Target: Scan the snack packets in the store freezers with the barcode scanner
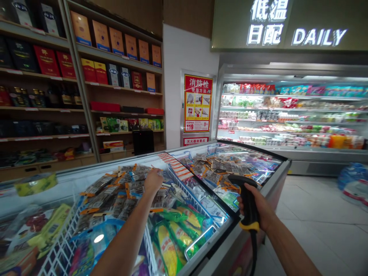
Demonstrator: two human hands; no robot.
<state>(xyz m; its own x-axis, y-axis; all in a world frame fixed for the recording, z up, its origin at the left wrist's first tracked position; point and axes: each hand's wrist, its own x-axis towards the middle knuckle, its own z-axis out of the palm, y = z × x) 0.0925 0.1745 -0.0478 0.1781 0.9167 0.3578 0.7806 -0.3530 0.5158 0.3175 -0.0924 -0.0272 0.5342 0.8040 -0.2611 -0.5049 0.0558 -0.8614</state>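
Note:
My right hand (260, 205) is wrapped round the handle of a black and yellow barcode scanner (249, 203), whose cable hangs down. The scanner is held over the near edge of the chest freezer (283, 172), its head pointing left. My left hand (153, 181) reaches into the freezer, over a pile of small brown packets with orange and blue ends (103, 195). Its fingers are curled, and what they hold, if anything, is hidden. Close to the left forearm lie yellow-green corn packs (172, 237) and a blue bag (99, 234).
White wire dividers (59, 249) split the freezer. More brown packets (224, 165) lie under the glass at right. A roll of yellow tape (36, 184) rests at the left. Shelves of boxes (116, 40), a refrigerated display (287, 115) and bottled water (352, 176) stand around.

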